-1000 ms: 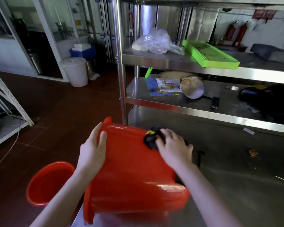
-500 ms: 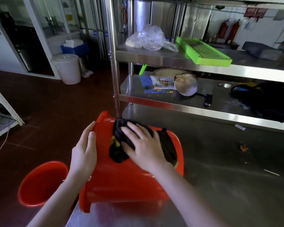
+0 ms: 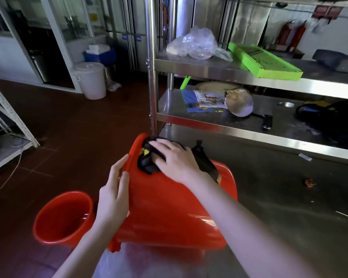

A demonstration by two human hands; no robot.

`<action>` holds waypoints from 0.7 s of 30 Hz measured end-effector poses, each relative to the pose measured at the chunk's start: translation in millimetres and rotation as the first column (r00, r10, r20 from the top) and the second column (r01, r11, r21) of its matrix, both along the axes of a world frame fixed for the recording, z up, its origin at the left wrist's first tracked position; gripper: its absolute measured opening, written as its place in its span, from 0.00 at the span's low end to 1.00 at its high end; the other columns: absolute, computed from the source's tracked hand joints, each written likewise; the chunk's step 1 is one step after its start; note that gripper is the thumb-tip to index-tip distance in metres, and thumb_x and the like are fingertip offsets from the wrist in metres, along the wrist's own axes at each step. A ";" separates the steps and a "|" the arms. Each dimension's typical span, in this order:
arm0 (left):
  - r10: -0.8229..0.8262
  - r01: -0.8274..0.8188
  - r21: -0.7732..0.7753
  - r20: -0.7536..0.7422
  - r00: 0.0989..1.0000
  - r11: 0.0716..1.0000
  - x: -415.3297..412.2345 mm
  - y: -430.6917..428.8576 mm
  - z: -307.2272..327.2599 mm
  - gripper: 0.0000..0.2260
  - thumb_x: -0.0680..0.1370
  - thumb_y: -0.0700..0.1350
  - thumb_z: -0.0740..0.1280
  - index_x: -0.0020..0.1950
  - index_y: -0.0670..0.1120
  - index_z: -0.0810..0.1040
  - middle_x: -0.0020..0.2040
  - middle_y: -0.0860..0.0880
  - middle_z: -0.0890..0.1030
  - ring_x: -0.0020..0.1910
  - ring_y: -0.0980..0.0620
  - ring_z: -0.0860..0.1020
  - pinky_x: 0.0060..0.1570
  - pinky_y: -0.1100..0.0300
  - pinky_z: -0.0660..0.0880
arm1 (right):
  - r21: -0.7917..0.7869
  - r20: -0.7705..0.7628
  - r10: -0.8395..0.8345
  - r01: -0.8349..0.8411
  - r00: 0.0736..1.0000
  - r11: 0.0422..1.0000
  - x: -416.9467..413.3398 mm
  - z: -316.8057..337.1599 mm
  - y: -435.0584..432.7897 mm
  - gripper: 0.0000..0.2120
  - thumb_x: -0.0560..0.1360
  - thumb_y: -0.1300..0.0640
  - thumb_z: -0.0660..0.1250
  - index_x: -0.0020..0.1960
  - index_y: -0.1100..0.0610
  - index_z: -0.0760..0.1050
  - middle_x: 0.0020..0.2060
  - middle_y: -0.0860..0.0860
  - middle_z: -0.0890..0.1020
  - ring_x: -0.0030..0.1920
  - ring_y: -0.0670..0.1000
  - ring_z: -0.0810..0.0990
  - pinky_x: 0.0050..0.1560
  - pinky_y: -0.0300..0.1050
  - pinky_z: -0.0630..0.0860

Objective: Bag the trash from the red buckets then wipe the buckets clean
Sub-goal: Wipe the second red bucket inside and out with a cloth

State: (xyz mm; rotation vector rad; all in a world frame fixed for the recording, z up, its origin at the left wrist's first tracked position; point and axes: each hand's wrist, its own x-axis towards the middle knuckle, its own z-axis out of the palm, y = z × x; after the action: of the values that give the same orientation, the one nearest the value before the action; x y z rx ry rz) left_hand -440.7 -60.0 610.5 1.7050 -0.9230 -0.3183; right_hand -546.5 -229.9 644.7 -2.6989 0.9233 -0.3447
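Two-stage job, apparently in wiping stage. Red plastic bucket (image 3: 169, 207) on its side on steel table (image 3: 289, 217): right hand (image 3: 175, 161) pressing black cloth (image 3: 149, 163) flat-fingered to outer wall, left hand (image 3: 114, 195) steadying side, fingers straight. Second red bucket (image 3: 62, 217) on floor, no trash visible inside, wipe status unclear.

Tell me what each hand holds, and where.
Neither grips anything. The right hand presses a bunched black cloth flat onto the side wall of the red plastic bucket; the left hand steadies that bucket at its rim.

Steel table (image 3: 289, 227), tipped red bucket (image 3: 169, 213) (crumb (image 3: 309, 184), perhaps)
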 end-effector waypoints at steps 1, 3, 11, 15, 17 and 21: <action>-0.002 0.002 0.001 0.007 1.000 1.000 1.5 -3.8 1.8 0.15 0.83 0.53 0.54 0.68 0.69 0.67 0.28 0.48 0.78 0.20 0.52 0.72 0.20 0.64 0.70 | -0.093 0.023 0.049 -0.047 0.999 0.995 -4.8 -2.8 10.3 0.23 0.78 0.36 0.49 0.72 0.37 0.61 0.75 0.41 0.63 0.74 0.50 0.62 0.68 0.61 0.63; 0.001 -0.001 0.015 0.029 1.000 1.000 5.6 -12.4 5.6 0.15 0.83 0.53 0.55 0.67 0.69 0.67 0.37 0.53 0.82 0.27 0.50 0.77 0.25 0.68 0.72 | -0.252 0.031 0.155 -0.142 0.987 0.957 -26.8 -16.2 29.2 0.25 0.79 0.35 0.50 0.74 0.39 0.59 0.76 0.43 0.61 0.76 0.50 0.58 0.68 0.62 0.61; -0.103 0.160 0.255 -0.221 0.970 0.954 30.7 -49.0 39.1 0.23 0.67 0.47 0.80 0.60 0.50 0.79 0.43 0.51 0.85 0.37 0.54 0.85 0.30 0.62 0.79 | -0.393 0.000 0.060 -0.055 0.998 0.918 -137.5 -56.9 44.3 0.26 0.75 0.46 0.66 0.72 0.44 0.66 0.75 0.47 0.65 0.75 0.54 0.63 0.66 0.65 0.66; -0.046 0.061 0.215 -0.071 0.996 0.975 37.5 -59.8 60.4 0.18 0.66 0.47 0.80 0.52 0.54 0.79 0.42 0.53 0.84 0.35 0.58 0.83 0.27 0.67 0.76 | -0.265 0.095 0.046 -0.019 0.994 0.964 -176.4 -80.2 38.2 0.27 0.72 0.60 0.72 0.69 0.50 0.72 0.74 0.50 0.67 0.74 0.57 0.65 0.66 0.57 0.72; -0.040 0.017 0.233 0.092 0.995 0.972 43.4 -59.8 70.2 0.22 0.66 0.48 0.80 0.57 0.54 0.77 0.43 0.57 0.81 0.36 0.57 0.81 0.32 0.67 0.74 | -0.161 0.058 0.013 -0.003 0.998 0.987 -184.3 -90.9 34.1 0.25 0.74 0.62 0.71 0.70 0.50 0.73 0.74 0.49 0.66 0.75 0.55 0.63 0.68 0.51 0.71; -0.086 -0.039 0.245 0.479 0.874 0.969 54.2 -48.9 74.6 0.28 0.65 0.52 0.79 0.63 0.53 0.76 0.43 0.59 0.78 0.40 0.59 0.76 0.40 0.66 0.70 | -0.019 -0.045 -0.015 0.014 0.999 1.000 -169.0 -92.1 25.8 0.19 0.79 0.54 0.64 0.69 0.46 0.72 0.73 0.44 0.66 0.73 0.49 0.64 0.71 0.45 0.66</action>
State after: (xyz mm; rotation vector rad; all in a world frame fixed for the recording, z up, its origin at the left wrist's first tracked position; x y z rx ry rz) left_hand -386.6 -108.9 685.1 2.0550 -1.3162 -0.0096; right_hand -715.5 -204.1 552.7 -2.7292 0.9574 -0.2982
